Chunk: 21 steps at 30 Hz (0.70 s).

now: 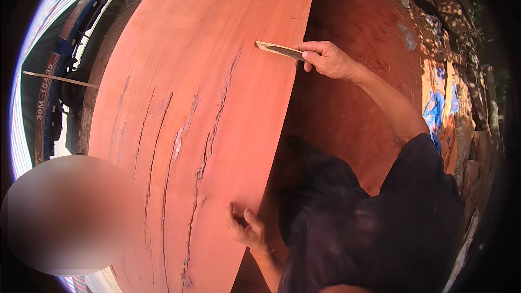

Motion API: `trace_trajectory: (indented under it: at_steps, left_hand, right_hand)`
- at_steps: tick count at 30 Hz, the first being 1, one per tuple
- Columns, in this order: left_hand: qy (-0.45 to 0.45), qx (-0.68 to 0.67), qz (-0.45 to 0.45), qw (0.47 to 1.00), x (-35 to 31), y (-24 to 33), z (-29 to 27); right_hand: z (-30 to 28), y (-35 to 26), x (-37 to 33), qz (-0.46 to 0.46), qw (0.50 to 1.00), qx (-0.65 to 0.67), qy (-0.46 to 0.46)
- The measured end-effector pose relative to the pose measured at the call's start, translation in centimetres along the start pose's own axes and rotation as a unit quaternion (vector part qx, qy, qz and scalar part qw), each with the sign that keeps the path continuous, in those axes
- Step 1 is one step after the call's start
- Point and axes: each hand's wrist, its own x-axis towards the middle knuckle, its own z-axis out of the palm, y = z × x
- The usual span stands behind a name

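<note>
My right hand (328,61) holds a thin, flat strip (278,50), pale along its edges with a dark face, by one end. Its far end reaches over a broad reddish wooden slab (249,130), whose right edge lies just under my fingers; I cannot tell whether the strip touches the wood. Lower down, my left hand (248,230) is at the slab's near right edge, its thumb apart from slightly bent fingers and nothing visible in it. Several long, rough cracks (202,165) run lengthwise along the slab, to the left of both hands.
Reddish dust covers the ground (358,92) to the right of the slab. Beyond lie stones, wood pieces and a blue plastic sheet (434,111). A vehicle frame (57,92) stands at the left behind a thin stick (65,80). A blurred oval hides the lower left.
</note>
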Motion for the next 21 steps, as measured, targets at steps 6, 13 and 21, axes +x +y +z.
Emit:
trace_trajectory:
  at_steps: [6, 13, 21]
  left_hand:
    - [0.033, 0.088, 0.015, 0.995, 0.0, 0.1, 0.8]
    - [0.041, 0.123, -0.001, 0.991, -0.6, 0.2, 1.3]
    - [0.053, 0.151, 0.018, 0.987, -0.3, -0.2, 1.3]
  right_hand:
    - [-2.2, 2.3, 4.0, -0.026, 0.999, -0.021, -0.038]
    - [-2.0, 1.6, 5.3, -0.028, 0.991, 0.050, -0.122]
    - [2.2, -5.0, 9.2, -0.102, 0.970, -0.002, -0.222]
